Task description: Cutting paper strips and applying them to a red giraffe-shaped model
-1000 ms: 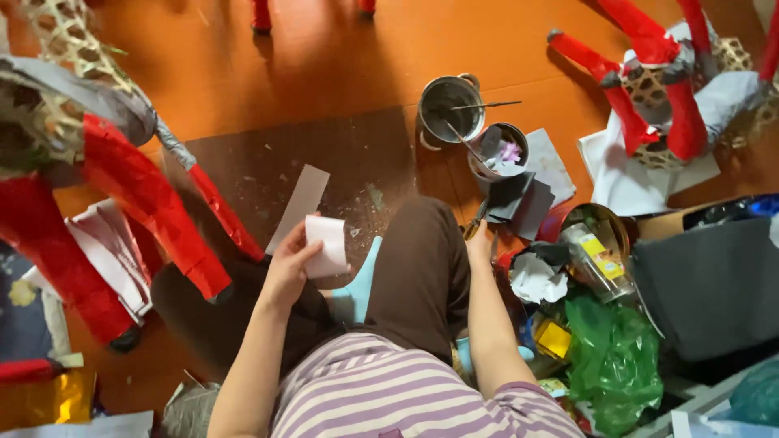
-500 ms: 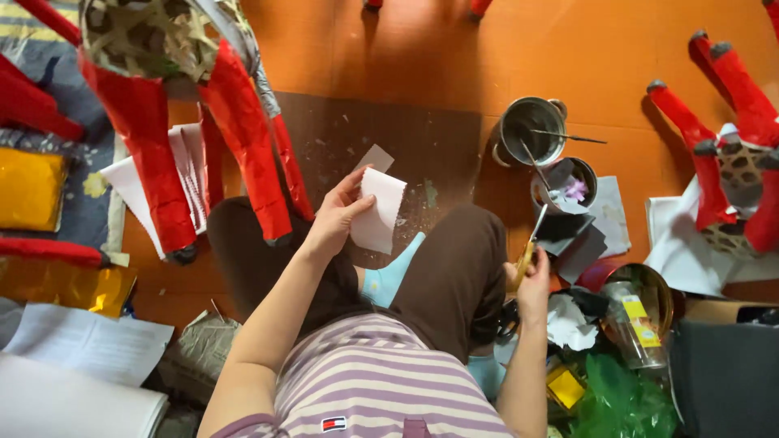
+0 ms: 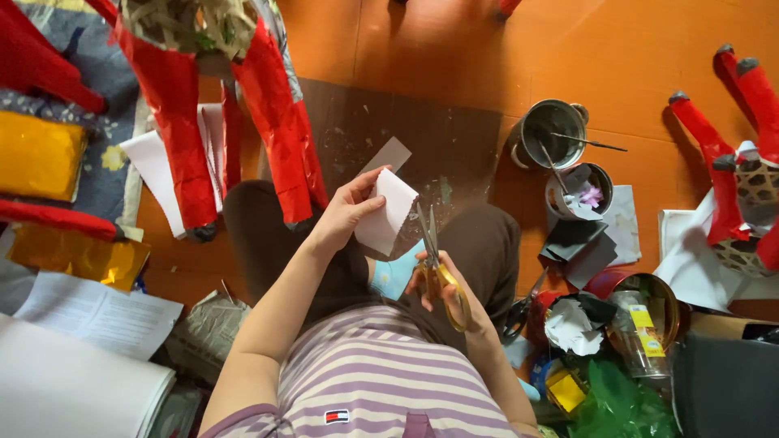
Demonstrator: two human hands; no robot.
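Orange floor spreads out under us, with a dark mat (image 3: pixel 454 154) laid across it where we sit cross-legged. Closest in, our right hand (image 3: pixel 442 284) is closed through the yellow-handled scissors (image 3: pixel 434 259), blades pointing up and away toward the paper's lower edge. Just above and left of that grip, our left hand (image 3: pixel 345 211) pinches a folded white paper piece (image 3: pixel 388 209) between thumb and fingers along its left side. We judge it light, thin and floppy, quick to crease or tear, so it is best held close to the cutting line. Beyond the paper a grey paper strip (image 3: pixel 385 154) lies on the mat. Farther right of the scissors stand a metal pot (image 3: pixel 553 130) and a smaller glue tin (image 3: pixel 580 191). Left of our paper hand hangs a red paper-covered woven frame (image 3: pixel 203 97).
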